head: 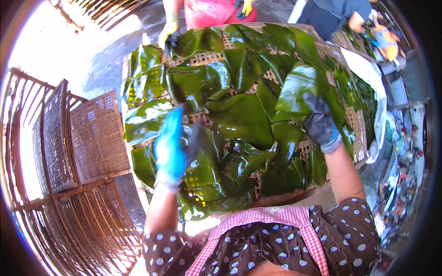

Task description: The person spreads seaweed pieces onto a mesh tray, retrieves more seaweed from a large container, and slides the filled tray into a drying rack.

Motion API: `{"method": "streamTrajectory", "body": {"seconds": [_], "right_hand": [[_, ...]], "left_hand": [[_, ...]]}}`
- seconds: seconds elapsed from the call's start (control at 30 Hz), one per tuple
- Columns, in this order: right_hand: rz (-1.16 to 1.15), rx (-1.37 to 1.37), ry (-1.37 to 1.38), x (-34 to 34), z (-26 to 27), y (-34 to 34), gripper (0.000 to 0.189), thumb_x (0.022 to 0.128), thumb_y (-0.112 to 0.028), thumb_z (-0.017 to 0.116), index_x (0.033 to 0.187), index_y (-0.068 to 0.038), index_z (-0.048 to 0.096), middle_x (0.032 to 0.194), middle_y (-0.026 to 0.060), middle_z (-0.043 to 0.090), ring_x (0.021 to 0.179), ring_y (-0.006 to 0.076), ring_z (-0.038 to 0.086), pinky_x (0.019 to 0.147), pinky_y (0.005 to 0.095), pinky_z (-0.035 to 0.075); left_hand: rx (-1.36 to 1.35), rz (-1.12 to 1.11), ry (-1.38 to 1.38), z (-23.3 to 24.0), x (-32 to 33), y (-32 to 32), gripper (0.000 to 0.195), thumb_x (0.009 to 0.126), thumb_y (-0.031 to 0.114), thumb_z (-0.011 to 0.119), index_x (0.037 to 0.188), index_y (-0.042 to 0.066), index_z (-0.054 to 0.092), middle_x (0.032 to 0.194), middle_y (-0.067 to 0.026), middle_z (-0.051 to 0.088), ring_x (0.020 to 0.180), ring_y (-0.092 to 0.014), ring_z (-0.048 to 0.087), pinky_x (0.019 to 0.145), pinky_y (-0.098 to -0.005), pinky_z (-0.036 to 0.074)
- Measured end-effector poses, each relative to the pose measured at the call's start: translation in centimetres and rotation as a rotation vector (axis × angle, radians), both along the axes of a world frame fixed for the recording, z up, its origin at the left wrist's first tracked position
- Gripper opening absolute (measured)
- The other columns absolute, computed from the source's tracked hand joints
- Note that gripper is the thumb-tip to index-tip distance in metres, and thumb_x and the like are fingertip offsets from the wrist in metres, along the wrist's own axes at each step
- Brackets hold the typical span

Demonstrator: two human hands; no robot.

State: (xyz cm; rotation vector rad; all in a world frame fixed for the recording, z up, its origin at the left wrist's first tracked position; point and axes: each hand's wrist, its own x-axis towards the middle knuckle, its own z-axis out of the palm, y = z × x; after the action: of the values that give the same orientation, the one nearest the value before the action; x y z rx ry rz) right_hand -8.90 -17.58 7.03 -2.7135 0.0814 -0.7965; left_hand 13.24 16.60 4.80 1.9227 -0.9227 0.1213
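Note:
Wet, glossy green sheets (241, 120) that look like kelp lie spread over a woven lattice tray (355, 127) before me. My right hand (321, 120), in a dark grey glove, grips the edge of one broad green sheet (297, 90) with the thumb on top. That sheet is raised over the others at the right. My left hand (172, 145), in a blue glove with a dark palm, is blurred by motion above the sheets on the left. Its thumb stands apart from the fingers, and I see nothing held in it.
Opposite, a person in a pink apron (210, 13) has a gloved hand (169, 32) at the tray's far edge. More people stand at upper right. Woven racks (98, 134) lean at left. A white sack (376, 89) holding green pieces sits right of the tray.

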Motion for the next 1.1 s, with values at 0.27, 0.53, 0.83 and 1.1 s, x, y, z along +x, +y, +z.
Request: {"method": "streamTrajectory", "body": {"seconds": [0.27,0.53,0.83,1.1], "right_hand": [[-0.472,1.686,-0.423,-10.3,1.5,-5.0,0.039,0.090,-0.023,0.062,0.126,-0.013,0.054,0.114,0.0066,0.062,0.105,0.0227,0.062,0.088,0.0395,0.052],[-0.469,1.627,-0.333,-13.3,1.7,-5.1,0.033,0.092,-0.021,0.060,0.123,-0.009,0.055,0.113,0.0076,0.065,0.099,0.0195,0.064,0.083,0.0337,0.054],[-0.832,1.438,-0.494,-23.8,1.0,-17.7,0.033,0.090,-0.033,0.064,0.118,-0.019,0.053,0.104,0.0051,0.061,0.089,0.0232,0.061,0.075,0.0406,0.053],[-1.338,1.030,0.114,-34.0,-8.3,-22.1,0.073,0.089,-0.054,0.055,0.126,0.009,0.051,0.111,0.0183,0.062,0.098,0.0265,0.060,0.083,0.0389,0.047]], "left_hand": [[-0.208,0.738,0.492,-13.0,-4.2,23.8,0.047,0.094,0.010,0.059,0.136,-0.002,0.041,0.133,-0.0159,0.050,0.117,-0.024,0.051,0.103,-0.0361,0.040],[-0.123,0.524,1.088,-12.6,-6.8,24.9,0.063,0.097,0.043,0.048,0.143,0.002,0.036,0.143,-0.0148,0.040,0.123,-0.027,0.047,0.102,-0.0383,0.042],[0.037,0.645,0.951,-12.0,-9.4,24.7,0.057,0.097,0.040,0.046,0.136,-0.002,0.044,0.140,-0.0162,0.047,0.124,-0.028,0.048,0.103,-0.0393,0.040],[-0.537,0.746,1.423,-15.0,-12.9,25.4,0.055,0.095,0.040,0.050,0.133,0.000,0.048,0.136,-0.0156,0.051,0.122,-0.029,0.051,0.101,-0.0419,0.043]]}}
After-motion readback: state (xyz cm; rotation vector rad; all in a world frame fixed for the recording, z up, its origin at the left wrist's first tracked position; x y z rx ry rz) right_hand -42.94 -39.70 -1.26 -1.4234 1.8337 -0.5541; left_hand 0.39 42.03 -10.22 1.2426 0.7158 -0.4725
